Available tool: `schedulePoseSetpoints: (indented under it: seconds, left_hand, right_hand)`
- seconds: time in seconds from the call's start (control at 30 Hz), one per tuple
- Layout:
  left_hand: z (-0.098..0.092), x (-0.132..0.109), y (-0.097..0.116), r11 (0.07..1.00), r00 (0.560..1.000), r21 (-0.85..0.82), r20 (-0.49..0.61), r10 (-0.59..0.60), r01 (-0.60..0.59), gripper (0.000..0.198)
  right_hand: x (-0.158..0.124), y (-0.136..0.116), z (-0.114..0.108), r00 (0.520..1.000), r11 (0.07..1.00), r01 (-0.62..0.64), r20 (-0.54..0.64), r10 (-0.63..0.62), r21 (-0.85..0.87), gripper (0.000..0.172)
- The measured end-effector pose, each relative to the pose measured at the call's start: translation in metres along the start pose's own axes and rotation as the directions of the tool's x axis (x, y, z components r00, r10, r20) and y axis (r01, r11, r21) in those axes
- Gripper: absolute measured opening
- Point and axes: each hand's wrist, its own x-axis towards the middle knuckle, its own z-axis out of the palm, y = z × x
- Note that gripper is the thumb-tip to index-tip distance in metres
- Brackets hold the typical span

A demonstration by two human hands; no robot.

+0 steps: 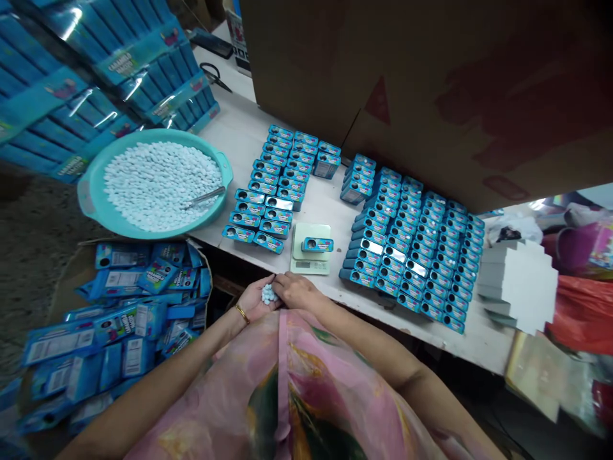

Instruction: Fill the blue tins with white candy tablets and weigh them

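- Head view: the left hand [253,301], wearing a gold bangle [242,313], is cupping a small clump of pale blue mints [269,294] just off the table edge.
- The right hand [297,291] is closing over the same clump, and both hands are held narrow around the mints.
- A pink patterned top [287,383] is filling the bottom of the view, close behind the hands.
- A blue tin [317,245] is sitting on a small kitchen scale [310,263], just ahead of the hands.
- Rows of blue tins [272,167] are standing to the left of the scale, and a larger block of blue tins [407,255] is standing to its right.
- A teal basin [90,198] is holding a wide heap of mints [163,185], with a metal scoop [205,198] resting in them.
- Scissors [213,76] are lying on the white table [239,137], beside a big cardboard box [431,83].
- Flat blue packets [124,319] are spilling from a carton below the table's left side.
- A stack of white sheets [520,287] is sitting at the table's right end.
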Motion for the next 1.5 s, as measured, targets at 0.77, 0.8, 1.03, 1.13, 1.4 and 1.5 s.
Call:
schedulePoseSetpoints:
  seconds: [0.77, 0.8, 1.03, 1.13, 1.4, 1.5]
  left_hand:
    - [-0.011, 0.002, 0.006, 0.999, 0.999, -0.027, -0.034, 0.016, -0.017, 0.016]
    - [-0.012, 0.002, 0.006, 0.999, 0.999, -0.027, -0.029, 0.026, -0.027, 0.016]
    - [-0.018, 0.001, 0.01, 0.999, 0.998, -0.03, -0.048, 0.035, -0.036, 0.017]
    - [-0.018, 0.001, 0.011, 0.997, 0.996, -0.058, -0.065, 0.055, -0.059, 0.016]
    - [-0.027, -0.001, 0.01, 0.99, 0.992, -0.096, -0.083, 0.095, -0.103, 0.017]
    - [-0.024, 0.002, 0.011, 0.986, 0.992, -0.115, -0.042, 0.117, -0.121, 0.018]
  right_hand:
    - [-0.008, 0.01, 0.007, 0.978, 0.978, 0.021, -0.208, 0.023, 0.206, 0.021]
    - [-0.015, 0.017, 0.005, 0.955, 0.971, 0.002, -0.289, 0.069, 0.238, 0.023]
    - [-0.055, 0.104, 0.012, 0.574, 0.691, -0.295, -0.455, 0.681, 0.66, 0.049]
    - [-0.046, 0.124, 0.025, 0.667, 0.596, -0.188, -0.344, 0.661, 0.781, 0.049]
    - [-0.032, 0.132, 0.035, 0.677, 0.531, -0.086, -0.341, 0.652, 0.843, 0.032]
    - [-0.035, 0.12, 0.017, 0.691, 0.687, -0.13, -0.431, 0.58, 0.715, 0.03]
